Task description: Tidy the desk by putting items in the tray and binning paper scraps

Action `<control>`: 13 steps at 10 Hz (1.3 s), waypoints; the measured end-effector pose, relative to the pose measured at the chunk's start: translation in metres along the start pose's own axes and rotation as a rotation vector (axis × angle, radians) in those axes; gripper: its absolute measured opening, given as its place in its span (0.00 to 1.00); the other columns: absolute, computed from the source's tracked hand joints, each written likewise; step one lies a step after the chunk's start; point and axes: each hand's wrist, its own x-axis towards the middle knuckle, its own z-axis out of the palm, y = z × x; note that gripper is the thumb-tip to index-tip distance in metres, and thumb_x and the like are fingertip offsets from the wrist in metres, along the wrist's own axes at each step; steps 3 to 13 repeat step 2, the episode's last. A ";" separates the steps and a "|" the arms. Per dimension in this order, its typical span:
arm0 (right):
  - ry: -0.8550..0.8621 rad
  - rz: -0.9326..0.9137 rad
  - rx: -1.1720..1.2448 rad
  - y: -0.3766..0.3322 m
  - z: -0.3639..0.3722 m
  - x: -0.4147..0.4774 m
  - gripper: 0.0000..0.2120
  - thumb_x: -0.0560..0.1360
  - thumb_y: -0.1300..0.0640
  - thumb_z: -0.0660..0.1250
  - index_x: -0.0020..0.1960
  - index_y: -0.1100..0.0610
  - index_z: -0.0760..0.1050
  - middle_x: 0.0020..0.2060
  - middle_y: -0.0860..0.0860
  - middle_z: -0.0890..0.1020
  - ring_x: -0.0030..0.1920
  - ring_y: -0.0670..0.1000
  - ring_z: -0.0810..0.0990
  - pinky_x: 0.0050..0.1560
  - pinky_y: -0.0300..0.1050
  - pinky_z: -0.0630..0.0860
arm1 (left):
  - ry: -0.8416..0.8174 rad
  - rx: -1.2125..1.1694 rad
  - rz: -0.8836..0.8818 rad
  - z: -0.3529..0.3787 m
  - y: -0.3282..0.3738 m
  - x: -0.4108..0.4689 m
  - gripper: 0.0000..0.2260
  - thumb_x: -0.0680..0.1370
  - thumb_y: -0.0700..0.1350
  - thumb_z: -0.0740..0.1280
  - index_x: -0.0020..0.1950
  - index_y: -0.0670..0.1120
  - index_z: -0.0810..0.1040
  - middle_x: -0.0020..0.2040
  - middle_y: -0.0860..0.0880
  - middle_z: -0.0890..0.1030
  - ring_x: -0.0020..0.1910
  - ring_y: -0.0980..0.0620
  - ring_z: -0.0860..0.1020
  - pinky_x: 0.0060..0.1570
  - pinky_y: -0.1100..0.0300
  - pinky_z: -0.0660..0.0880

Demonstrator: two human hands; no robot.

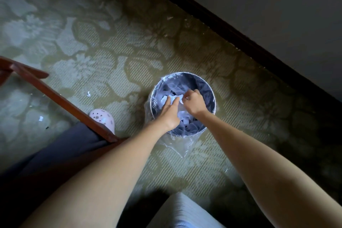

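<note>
Right hand (pixel 194 102) pinches crumpled white scraps (pixel 176 98) over the plastic-lined bin (pixel 185 80) (paper inside), left hand (pixel 171 112) seemingly flat against them.

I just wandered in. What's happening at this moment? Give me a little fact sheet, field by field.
Floor: patterned carpet, seen from above
Bin: round, lined with a clear bag, white paper already inside
Right hand: over the bin, pinching a white paper scrap
Left hand: at the same scrap; whether it pinches is unclear
Strays: two paper bits on the carpet, left of the bin
Nearby: pink shoe, wooden chair frame
</note>
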 end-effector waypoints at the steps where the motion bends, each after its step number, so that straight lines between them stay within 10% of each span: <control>1: -0.033 0.005 -0.034 0.003 -0.005 -0.012 0.15 0.76 0.65 0.57 0.61 0.65 0.73 0.63 0.61 0.69 0.62 0.61 0.72 0.61 0.45 0.67 | -0.026 0.052 -0.018 -0.003 0.000 -0.012 0.35 0.77 0.31 0.56 0.78 0.50 0.44 0.78 0.48 0.39 0.77 0.45 0.49 0.73 0.47 0.59; 13: -0.020 0.038 -0.093 0.006 -0.009 -0.020 0.16 0.75 0.65 0.56 0.61 0.66 0.72 0.64 0.60 0.68 0.63 0.62 0.71 0.64 0.50 0.69 | 0.024 0.100 -0.065 -0.013 0.005 -0.028 0.32 0.76 0.29 0.55 0.77 0.47 0.50 0.78 0.46 0.42 0.77 0.44 0.48 0.73 0.48 0.58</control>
